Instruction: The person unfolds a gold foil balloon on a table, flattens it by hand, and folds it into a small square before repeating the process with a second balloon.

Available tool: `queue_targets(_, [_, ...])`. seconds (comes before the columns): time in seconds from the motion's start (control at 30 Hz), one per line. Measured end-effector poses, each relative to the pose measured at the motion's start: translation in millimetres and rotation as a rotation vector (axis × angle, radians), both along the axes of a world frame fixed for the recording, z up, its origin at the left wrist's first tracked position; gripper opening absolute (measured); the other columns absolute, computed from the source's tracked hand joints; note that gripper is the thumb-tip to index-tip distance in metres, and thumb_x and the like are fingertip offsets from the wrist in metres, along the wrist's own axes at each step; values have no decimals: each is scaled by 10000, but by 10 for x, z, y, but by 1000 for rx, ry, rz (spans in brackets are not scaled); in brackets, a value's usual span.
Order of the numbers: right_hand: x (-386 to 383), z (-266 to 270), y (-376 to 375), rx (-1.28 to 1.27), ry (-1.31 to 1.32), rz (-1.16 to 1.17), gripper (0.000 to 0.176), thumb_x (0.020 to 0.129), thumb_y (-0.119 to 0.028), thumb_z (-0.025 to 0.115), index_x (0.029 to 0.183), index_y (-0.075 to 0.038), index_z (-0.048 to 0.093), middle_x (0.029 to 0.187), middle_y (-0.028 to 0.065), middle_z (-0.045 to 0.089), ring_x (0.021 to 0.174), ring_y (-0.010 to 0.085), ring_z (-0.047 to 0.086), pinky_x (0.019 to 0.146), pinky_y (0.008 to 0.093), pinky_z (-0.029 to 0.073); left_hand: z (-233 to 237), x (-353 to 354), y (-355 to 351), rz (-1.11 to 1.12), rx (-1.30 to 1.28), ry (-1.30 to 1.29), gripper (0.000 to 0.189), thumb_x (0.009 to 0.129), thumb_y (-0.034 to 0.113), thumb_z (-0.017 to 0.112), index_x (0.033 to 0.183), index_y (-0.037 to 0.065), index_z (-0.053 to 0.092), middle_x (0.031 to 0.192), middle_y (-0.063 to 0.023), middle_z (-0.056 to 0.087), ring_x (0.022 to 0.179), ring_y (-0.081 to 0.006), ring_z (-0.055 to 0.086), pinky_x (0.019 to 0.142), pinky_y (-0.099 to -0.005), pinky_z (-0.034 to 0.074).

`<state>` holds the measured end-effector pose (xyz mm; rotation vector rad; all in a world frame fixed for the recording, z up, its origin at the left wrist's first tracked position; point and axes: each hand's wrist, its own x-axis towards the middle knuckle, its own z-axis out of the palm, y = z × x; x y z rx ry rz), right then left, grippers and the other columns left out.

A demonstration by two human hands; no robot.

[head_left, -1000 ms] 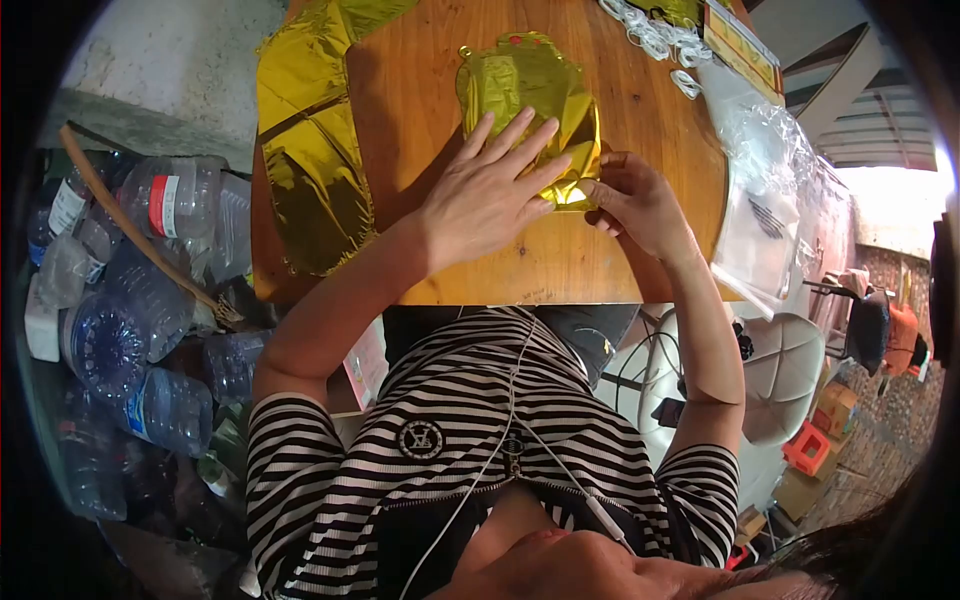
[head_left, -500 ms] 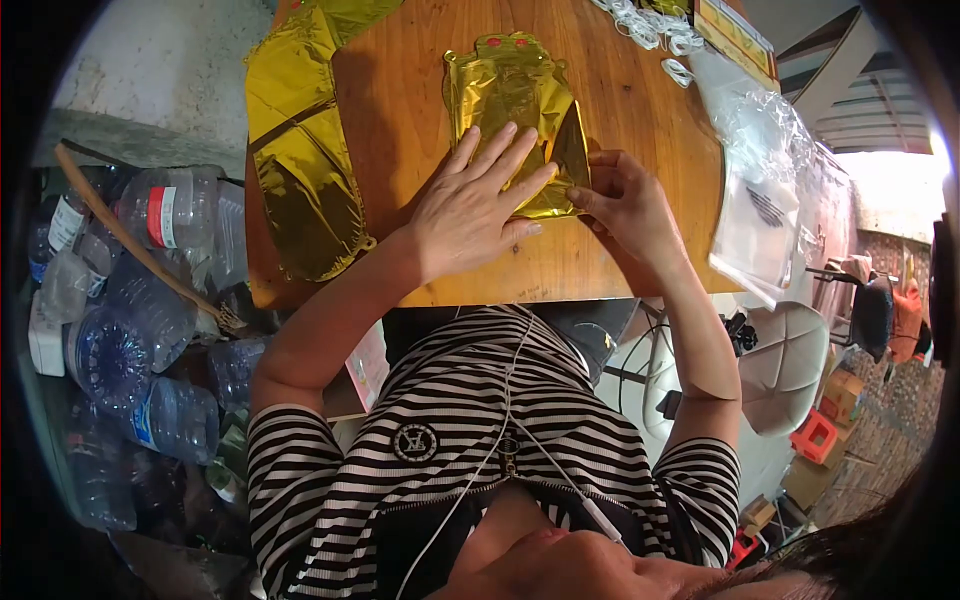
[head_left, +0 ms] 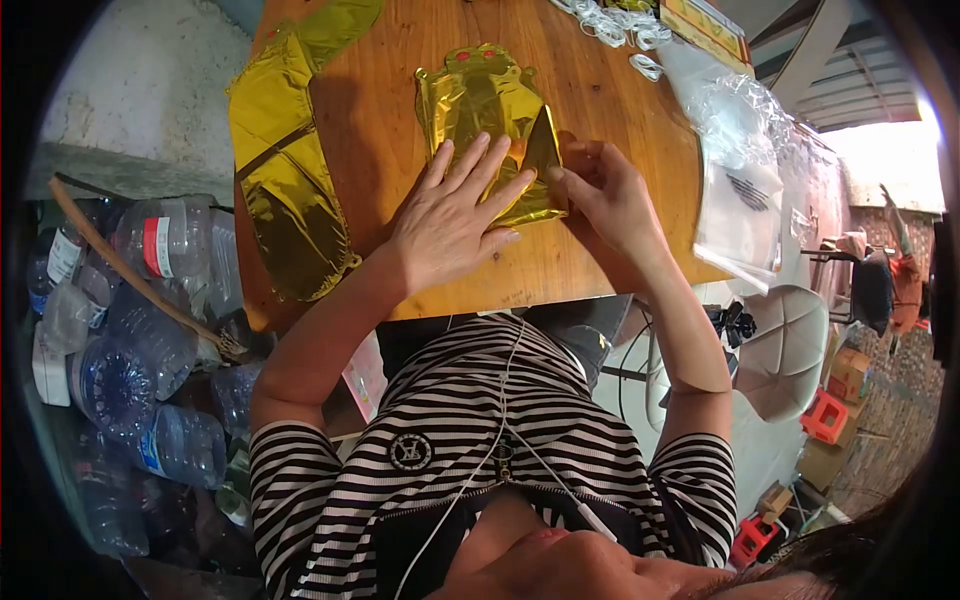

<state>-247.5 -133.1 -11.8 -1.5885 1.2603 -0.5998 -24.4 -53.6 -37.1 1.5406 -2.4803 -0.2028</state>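
Observation:
A folded gold foil balloon (head_left: 485, 105) lies on the wooden table, with red spots at its far end and a flap folded over on its right side. My left hand (head_left: 445, 220) rests flat on the balloon's near left part, fingers spread. At the right edge, my right hand (head_left: 605, 190) pinches the foil between thumb and fingers; its fingertips are partly hidden. A second, long gold foil piece (head_left: 295, 195) lies unheld to the left of my left hand.
The wooden table (head_left: 390, 120) ends close to my body. Clear plastic bags (head_left: 735, 210) lie along its right side, with white string (head_left: 615, 22) at the far right. Several plastic bottles (head_left: 165, 240) and a curved stick (head_left: 125, 245) are piled at left. A pale seat (head_left: 785, 350) stands right.
The whole view has shifted a little, moving the table and its things leftward. My left hand stays flat on the balloon, and my right hand still pinches its edge.

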Motion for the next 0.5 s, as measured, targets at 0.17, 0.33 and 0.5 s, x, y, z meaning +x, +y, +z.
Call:
queue_targets(0.17, [99,-149,-250,119,-167,44,338,975,-75,698,1259,45,560,1066,106,707,926,140,680,808,288,570,-48,2,-1,3,-53,4,724,979,497,582,1599,198,359,1679,-184,210,1558,-359,182,1253,-551,132])
queue_targets(0.33, [92,-115,-306,275,-303,51,327,971,-96,690,1251,30,578,1058,92,719,936,164,699,792,296,577,-23,14,4,4,-35,26,740,981,485,588,1609,187,338,1694,-188,162,1567,-365,150,1258,-548,112])
queue_targets(0.5, [99,14,-249,389,-236,-4,284,993,-113,667,1251,-30,582,993,30,683,823,96,653,701,218,523,-27,14,18,19,-55,86,724,970,464,618,1591,180,376,1696,-180,164,1567,-361,160,1258,-554,115])
